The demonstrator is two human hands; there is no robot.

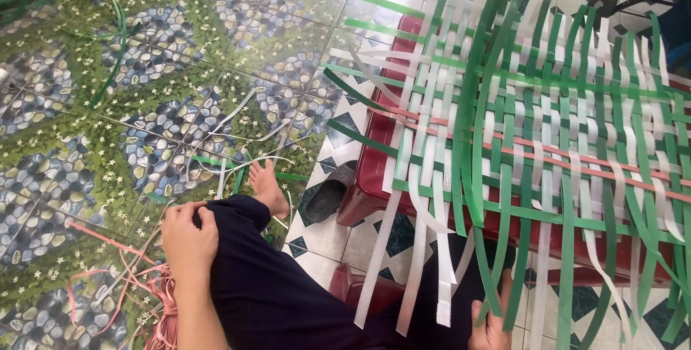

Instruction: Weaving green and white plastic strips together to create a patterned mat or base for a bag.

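A loosely woven mat of green, white and pink plastic strips (547,127) lies over a dark red plastic stool (374,177) on the right. My right hand (491,325) is at the bottom edge and pinches a green strip (484,263) hanging from the mat's near side. My left hand (188,238) rests with curled fingers on my knee, on dark trousers (273,285). It holds no strip. My bare foot (268,188) sticks out on the floor beyond the knee.
A dark sandal (327,195) lies beside the stool. Loose pink strips (155,296) pile on the floor by my left arm. Loose green and white strips (230,159) lie near my foot. The floor is patterned tile (144,69).
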